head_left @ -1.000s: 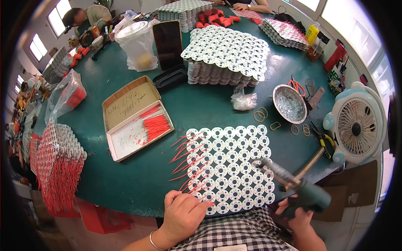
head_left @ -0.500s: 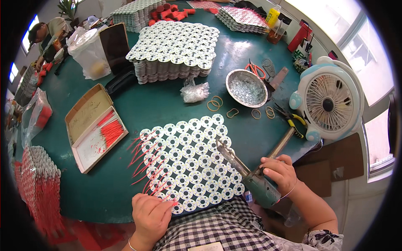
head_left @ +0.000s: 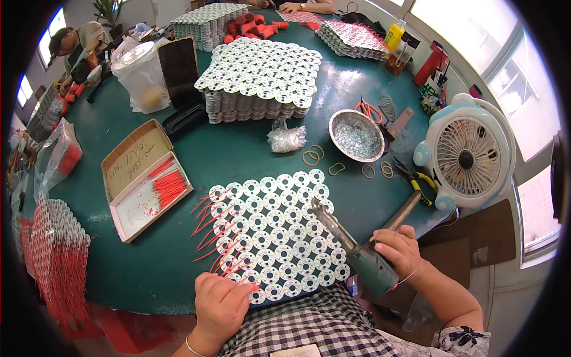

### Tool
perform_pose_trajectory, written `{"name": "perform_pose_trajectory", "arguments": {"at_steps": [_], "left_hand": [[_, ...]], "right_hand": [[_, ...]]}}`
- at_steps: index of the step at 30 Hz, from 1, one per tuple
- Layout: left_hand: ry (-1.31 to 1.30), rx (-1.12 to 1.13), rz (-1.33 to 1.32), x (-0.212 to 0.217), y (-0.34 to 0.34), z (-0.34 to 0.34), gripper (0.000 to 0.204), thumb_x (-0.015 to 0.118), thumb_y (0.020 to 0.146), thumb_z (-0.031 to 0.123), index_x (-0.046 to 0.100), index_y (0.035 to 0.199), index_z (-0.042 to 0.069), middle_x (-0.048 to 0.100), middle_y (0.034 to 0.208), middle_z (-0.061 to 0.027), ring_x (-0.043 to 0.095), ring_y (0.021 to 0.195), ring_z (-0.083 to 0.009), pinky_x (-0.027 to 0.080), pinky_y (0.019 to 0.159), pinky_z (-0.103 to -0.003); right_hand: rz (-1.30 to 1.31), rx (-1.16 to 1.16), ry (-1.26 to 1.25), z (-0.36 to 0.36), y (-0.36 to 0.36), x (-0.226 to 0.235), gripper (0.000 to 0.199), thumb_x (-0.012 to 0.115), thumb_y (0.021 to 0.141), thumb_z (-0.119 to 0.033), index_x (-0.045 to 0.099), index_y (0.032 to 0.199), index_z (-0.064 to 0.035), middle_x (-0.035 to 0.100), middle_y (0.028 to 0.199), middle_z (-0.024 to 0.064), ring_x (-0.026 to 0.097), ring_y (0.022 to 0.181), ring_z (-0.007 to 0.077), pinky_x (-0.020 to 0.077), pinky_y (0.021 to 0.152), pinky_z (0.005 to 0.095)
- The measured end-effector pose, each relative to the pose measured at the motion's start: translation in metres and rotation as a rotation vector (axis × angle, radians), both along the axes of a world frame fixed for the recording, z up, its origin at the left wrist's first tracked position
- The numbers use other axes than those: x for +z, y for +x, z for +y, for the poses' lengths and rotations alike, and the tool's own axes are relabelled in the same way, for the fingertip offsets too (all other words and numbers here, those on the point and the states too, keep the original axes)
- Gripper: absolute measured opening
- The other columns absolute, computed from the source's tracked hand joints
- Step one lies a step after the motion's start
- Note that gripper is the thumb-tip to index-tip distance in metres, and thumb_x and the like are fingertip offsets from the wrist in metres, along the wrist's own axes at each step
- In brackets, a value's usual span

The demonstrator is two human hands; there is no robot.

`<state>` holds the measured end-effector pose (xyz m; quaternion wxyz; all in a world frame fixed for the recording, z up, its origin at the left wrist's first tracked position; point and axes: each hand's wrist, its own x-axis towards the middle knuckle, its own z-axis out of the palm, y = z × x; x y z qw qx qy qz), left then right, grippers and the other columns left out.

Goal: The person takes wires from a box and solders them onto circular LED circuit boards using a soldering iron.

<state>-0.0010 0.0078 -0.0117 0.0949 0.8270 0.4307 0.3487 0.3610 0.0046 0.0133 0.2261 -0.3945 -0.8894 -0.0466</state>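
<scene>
In front of me lies a panel of round white circuit boards point(head_left: 277, 224) joined in rows, with thin red wires point(head_left: 206, 240) along its left side. My left hand point(head_left: 222, 302) is at the panel's near left corner, thumb and fingers pinched on a short red wire point(head_left: 256, 287). My right hand point(head_left: 397, 254) is wrapped round a green hand tool with a metal barrel point(head_left: 373, 271). Its narrow tip reaches over the right part of the panel; whether it touches a board, I cannot tell.
Left of the panel, an open cardboard box point(head_left: 152, 205) holds red wires. A stack of panels point(head_left: 256, 74), a metal bowl point(head_left: 336, 128), pliers point(head_left: 425, 184) and a fan point(head_left: 467, 156) stand around. Two co-workers' places show: one person point(head_left: 80, 50) at far left, hands point(head_left: 291, 7) across the table.
The view has shifted slightly, so the tabletop sits lower and further right. A co-worker's hands now show at the far edge. My grips look unchanged.
</scene>
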Motion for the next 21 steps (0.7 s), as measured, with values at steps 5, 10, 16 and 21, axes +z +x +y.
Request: {"name": "perform_pose_trajectory", "arguments": {"at_steps": [5,10,16,21], "left_hand": [[-0.003,-0.002,-0.008,-0.001,-0.002,-0.001,0.020,0.073,0.061,0.002,0.064,0.077,0.009,0.051,0.070,-0.0022,0.052,0.068,-0.0212,0.039,0.069,-0.037],[-0.008,-0.016,0.012,-0.004,-0.001,-0.003,0.020,0.072,0.063,0.006,0.066,0.082,0.010,0.050,0.075,-0.0013,0.052,0.074,-0.0206,0.040,0.074,-0.038],[-0.066,0.008,-0.033,-0.002,-0.001,-0.002,0.019,0.073,0.063,0.007,0.066,0.081,0.011,0.052,0.077,-0.0016,0.051,0.076,-0.0215,0.040,0.074,-0.038],[-0.047,0.175,-0.046,0.023,-0.017,-0.013,0.019,0.072,0.061,0.007,0.069,0.077,0.016,0.052,0.073,0.0018,0.053,0.077,-0.0178,0.035,0.077,-0.038]], "right_hand": [[0.110,-0.050,0.048,0.015,-0.027,0.000,0.048,0.068,0.070,-0.013,0.050,0.114,-0.0087,0.063,0.100,0.0092,0.063,0.089,0.0219,0.0374,0.074,0.0334],[0.064,-0.135,0.033,0.008,-0.039,-0.011,0.048,0.067,0.069,-0.011,0.050,0.114,-0.0087,0.063,0.101,0.0092,0.063,0.091,0.0223,0.0380,0.076,0.0340],[0.129,-0.146,0.114,0.009,-0.044,-0.007,0.048,0.065,0.070,-0.007,0.049,0.115,-0.0087,0.063,0.106,0.0097,0.063,0.094,0.0248,0.0393,0.080,0.0358],[0.477,-0.376,-0.285,-0.021,-0.030,-0.007,0.048,0.064,0.074,-0.004,0.049,0.119,-0.0087,0.064,0.107,0.0121,0.062,0.100,0.0259,0.0422,0.088,0.0362]]}}
